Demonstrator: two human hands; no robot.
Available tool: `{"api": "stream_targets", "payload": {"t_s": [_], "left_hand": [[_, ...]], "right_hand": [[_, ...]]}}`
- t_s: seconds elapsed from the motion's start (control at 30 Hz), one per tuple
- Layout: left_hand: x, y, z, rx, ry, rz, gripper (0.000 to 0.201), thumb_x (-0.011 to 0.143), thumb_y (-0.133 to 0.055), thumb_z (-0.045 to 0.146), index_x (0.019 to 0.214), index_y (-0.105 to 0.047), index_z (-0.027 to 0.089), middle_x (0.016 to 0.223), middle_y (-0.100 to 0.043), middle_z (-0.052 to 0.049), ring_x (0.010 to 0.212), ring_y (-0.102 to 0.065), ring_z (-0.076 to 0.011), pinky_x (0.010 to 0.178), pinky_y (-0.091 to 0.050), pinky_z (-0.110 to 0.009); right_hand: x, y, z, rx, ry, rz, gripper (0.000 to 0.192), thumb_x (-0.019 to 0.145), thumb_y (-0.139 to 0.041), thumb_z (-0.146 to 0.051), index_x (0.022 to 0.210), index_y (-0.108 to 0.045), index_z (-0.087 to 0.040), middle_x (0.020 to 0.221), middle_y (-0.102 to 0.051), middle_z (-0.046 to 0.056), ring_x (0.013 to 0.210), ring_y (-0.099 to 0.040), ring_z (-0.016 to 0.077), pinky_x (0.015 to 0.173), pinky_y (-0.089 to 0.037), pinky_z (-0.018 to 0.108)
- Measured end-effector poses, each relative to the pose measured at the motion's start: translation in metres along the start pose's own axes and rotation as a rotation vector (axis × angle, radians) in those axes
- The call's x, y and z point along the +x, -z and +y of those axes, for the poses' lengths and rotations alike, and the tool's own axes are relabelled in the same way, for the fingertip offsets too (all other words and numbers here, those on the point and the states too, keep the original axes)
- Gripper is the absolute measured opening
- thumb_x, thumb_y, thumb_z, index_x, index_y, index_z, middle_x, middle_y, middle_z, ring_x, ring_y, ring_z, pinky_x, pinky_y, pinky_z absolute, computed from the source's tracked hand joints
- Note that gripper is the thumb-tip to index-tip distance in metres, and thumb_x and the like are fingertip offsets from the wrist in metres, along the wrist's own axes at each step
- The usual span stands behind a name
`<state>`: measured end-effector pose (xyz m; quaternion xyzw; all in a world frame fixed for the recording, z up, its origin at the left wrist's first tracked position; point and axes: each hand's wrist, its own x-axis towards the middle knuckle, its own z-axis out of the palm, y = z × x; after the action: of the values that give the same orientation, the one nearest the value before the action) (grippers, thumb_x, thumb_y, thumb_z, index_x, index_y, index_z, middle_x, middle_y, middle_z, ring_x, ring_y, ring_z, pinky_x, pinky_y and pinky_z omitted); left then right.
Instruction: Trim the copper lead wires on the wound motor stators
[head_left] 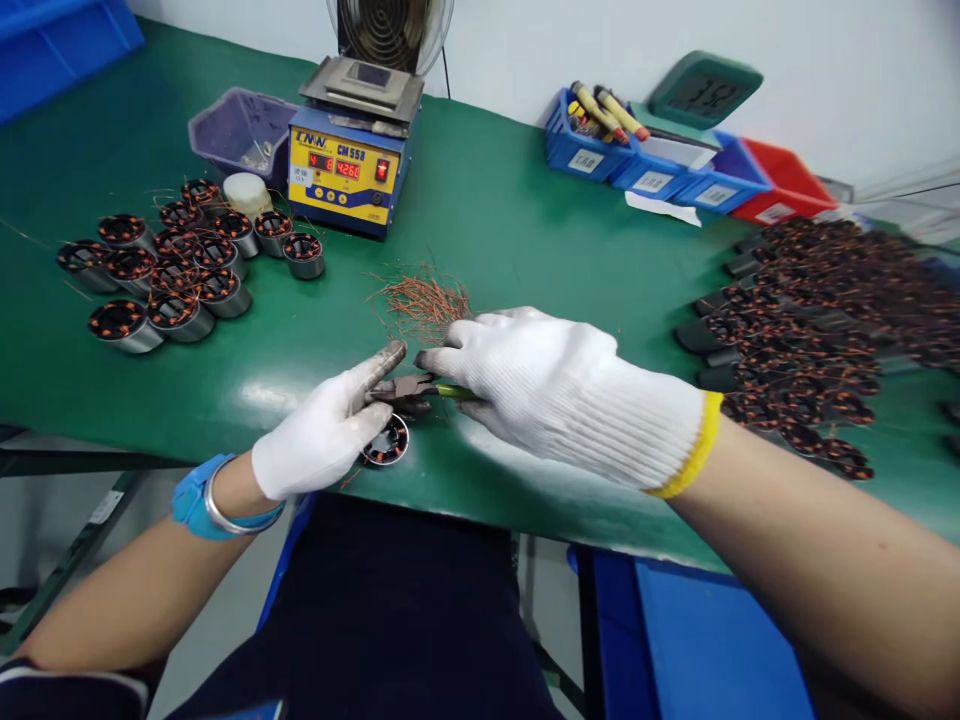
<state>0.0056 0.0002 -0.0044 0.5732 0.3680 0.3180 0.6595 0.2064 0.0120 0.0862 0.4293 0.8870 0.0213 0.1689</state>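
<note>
Gripping pliers point(409, 387) by their green handles, the gloved right hand point(536, 360) is curling its fingers around them, the metal nose pointing toward the left hand point(315, 430). Also gloved, the left hand is holding its thumb and forefinger apart around that nose; whether they are pinching a wire is hard to tell. A wound ring-shaped part point(386, 440) is sitting on the bench point(517, 255), just beside the left thumb. Copper wire clippings point(424, 303) are lying beyond the pliers. Farther out, more wound parts point(176, 270) are standing in a cluster at left, near a yellow-fronted machine point(341, 180).
</note>
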Motion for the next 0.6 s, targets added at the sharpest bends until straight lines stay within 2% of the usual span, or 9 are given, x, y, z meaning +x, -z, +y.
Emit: {"api": "stream_targets", "payload": {"t_s": [0.1, 0.2, 0.23, 0.3, 0.4, 0.47, 0.57, 0.6], "left_hand": [[0.000, 0.000, -0.001, 0.008, -0.007, -0.010, 0.072, 0.086, -0.061, 0.031, 0.150, -0.035, 0.014, 0.130, -0.065, -0.015, 0.125, -0.058, -0.0300, 0.108, -0.045, -0.047], [0.001, 0.003, -0.004, -0.013, -0.030, 0.029, 0.073, 0.083, -0.064, 0.029, 0.149, -0.036, 0.015, 0.131, -0.064, -0.016, 0.122, -0.060, -0.0303, 0.104, -0.049, -0.048], [0.001, 0.005, -0.005, -0.037, -0.063, 0.086, 0.074, 0.081, -0.067, 0.028, 0.148, -0.037, 0.017, 0.133, -0.063, -0.016, 0.121, -0.061, -0.0297, 0.102, -0.050, -0.047], [0.001, 0.010, -0.008, -0.101, -0.176, 0.280, 0.069, 0.078, -0.070, 0.026, 0.142, -0.044, 0.022, 0.136, -0.061, -0.013, 0.114, -0.064, -0.0272, 0.097, -0.053, -0.045], [0.002, 0.018, -0.010, -0.194, -0.372, 0.615, 0.048, 0.078, -0.067, 0.023, 0.125, -0.057, 0.027, 0.129, -0.064, -0.006, 0.103, -0.067, -0.0224, 0.087, -0.057, -0.038], [0.001, 0.022, -0.009, -0.211, -0.416, 0.734, 0.040, 0.079, -0.064, 0.023, 0.118, -0.060, 0.029, 0.123, -0.066, -0.002, 0.100, -0.067, -0.0212, 0.083, -0.057, -0.037], [-0.003, 0.025, -0.007, -0.091, -0.334, 0.764, 0.039, 0.084, -0.059, 0.028, 0.123, -0.057, 0.033, 0.130, -0.063, 0.004, 0.115, -0.062, -0.0252, 0.093, -0.052, -0.047], [-0.005, 0.026, -0.007, -0.017, -0.286, 0.715, 0.041, 0.088, -0.055, 0.030, 0.129, -0.052, 0.034, 0.138, -0.058, 0.006, 0.127, -0.054, -0.0285, 0.100, -0.047, -0.054]], "right_hand": [[0.001, 0.000, -0.001, 0.022, -0.064, -0.021, 0.025, 0.088, -0.052, -0.025, 0.110, -0.065, -0.025, 0.095, -0.062, 0.008, 0.073, -0.059, 0.0209, 0.058, -0.031, 0.030], [-0.005, -0.002, 0.002, 0.004, -0.120, 0.035, 0.024, 0.089, -0.051, -0.027, 0.108, -0.065, -0.025, 0.095, -0.063, 0.007, 0.072, -0.059, 0.0199, 0.055, -0.029, 0.027], [-0.010, -0.003, 0.002, 0.002, -0.147, 0.084, 0.026, 0.088, -0.052, -0.029, 0.111, -0.063, -0.025, 0.096, -0.063, 0.007, 0.072, -0.059, 0.0201, 0.054, -0.029, 0.027], [-0.021, -0.009, -0.001, 0.046, -0.196, 0.216, 0.036, 0.087, -0.053, -0.031, 0.123, -0.056, -0.024, 0.099, -0.063, 0.007, 0.074, -0.059, 0.0205, 0.053, -0.030, 0.027], [-0.035, -0.023, -0.027, 0.190, -0.128, 0.342, 0.043, 0.089, -0.052, -0.027, 0.131, -0.048, -0.022, 0.098, -0.063, 0.006, 0.077, -0.058, 0.0200, 0.056, -0.035, 0.029], [-0.036, -0.034, -0.055, 0.223, -0.065, 0.304, 0.033, 0.092, -0.046, -0.022, 0.125, -0.051, -0.021, 0.087, -0.061, 0.006, 0.072, -0.056, 0.0201, 0.057, -0.036, 0.031], [-0.025, -0.046, -0.092, 0.265, -0.105, 0.247, 0.028, 0.096, -0.037, -0.020, 0.119, -0.052, -0.020, 0.083, -0.059, 0.007, 0.070, -0.056, 0.0222, 0.054, -0.035, 0.031], [-0.020, -0.050, -0.098, 0.298, -0.113, 0.264, 0.027, 0.096, -0.038, -0.022, 0.118, -0.052, -0.020, 0.083, -0.059, 0.006, 0.070, -0.056, 0.0226, 0.054, -0.035, 0.031]]}}
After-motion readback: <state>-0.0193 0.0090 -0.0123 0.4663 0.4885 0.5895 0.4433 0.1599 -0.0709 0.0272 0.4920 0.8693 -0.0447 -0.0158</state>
